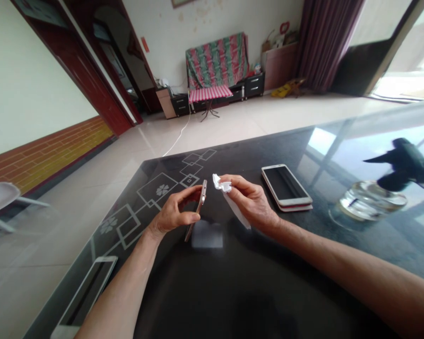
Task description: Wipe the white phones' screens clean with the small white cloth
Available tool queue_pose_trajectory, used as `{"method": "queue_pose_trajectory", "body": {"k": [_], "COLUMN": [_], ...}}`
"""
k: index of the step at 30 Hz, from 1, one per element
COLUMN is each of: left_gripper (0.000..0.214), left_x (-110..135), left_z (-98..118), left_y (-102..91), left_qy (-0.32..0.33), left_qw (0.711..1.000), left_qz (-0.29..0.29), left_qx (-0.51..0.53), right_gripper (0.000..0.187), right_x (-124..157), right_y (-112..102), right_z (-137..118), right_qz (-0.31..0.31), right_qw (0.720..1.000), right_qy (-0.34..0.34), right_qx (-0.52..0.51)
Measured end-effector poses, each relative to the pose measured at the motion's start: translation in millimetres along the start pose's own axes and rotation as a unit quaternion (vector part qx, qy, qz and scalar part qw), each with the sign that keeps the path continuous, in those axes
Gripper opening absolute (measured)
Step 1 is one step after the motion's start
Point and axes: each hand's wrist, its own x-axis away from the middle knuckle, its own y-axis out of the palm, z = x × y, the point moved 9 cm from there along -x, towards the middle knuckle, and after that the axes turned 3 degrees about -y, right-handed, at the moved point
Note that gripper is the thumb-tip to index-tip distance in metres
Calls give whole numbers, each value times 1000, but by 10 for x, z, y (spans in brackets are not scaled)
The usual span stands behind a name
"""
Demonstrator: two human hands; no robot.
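My left hand [175,213] grips a thin gold-edged phone [199,205] and holds it on its edge above the dark glass table [254,282]. Just to its right, my right hand [251,201] pinches a crumpled white cloth [225,187], which hangs down below the fingers. The cloth's bunched end sits close to the phone's top edge, and I cannot tell if they touch.
A white phone [285,186] lies face up, stacked on another, right of my right hand. A further white phone [86,294] lies at the table's near left edge. A glass ashtray [372,200] stands at the right. Beyond the table are tiled floor and a covered bench [215,63].
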Motion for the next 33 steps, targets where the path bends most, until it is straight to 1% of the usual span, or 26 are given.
{"method": "queue_pose_trajectory", "body": {"k": [3, 7, 10, 16, 18, 21, 24, 26, 28, 33], "left_gripper": [69, 71, 72, 70, 70, 70, 71, 70, 70, 73], "left_x": [1, -1, -2, 13, 16, 16, 16, 18, 18, 18], "left_z": [-19, -60, -65, -81, -68, -24, 6, 17, 23, 1], "left_y": [50, 80, 72, 35, 47, 94, 146, 168, 169, 120], "left_qy": [4, 4, 6, -6, -3, 6, 3, -1, 2, 4], "left_qw": [1000, 999, 999, 999, 999, 999, 998, 997, 997, 999], "left_qz": [-17, -33, -31, -25, -30, -44, -58, -66, -68, -54], "left_qx": [-13, -16, -8, 21, 18, 1, -17, -27, -27, 0], "right_gripper": [21, 21, 20, 22, 22, 21, 20, 20, 20, 22], "right_x": [5, 34, 67, 145, 136, 79, 32, 24, 37, 125], "right_y": [64, 121, 186, 336, 331, 248, 148, 112, 120, 250], "right_z": [-138, -173, -256, -545, -532, -374, -206, -162, -196, -442], "right_qz": [-29, -48, -71, -118, -120, -102, -79, -70, -70, -95], "right_qw": [998, 996, 993, 980, 980, 986, 990, 990, 987, 971], "right_qy": [-44, -67, -86, -144, -143, -115, -90, -88, -102, -175], "right_qx": [19, 32, 49, 72, 69, 69, 76, 84, 99, 133]}}
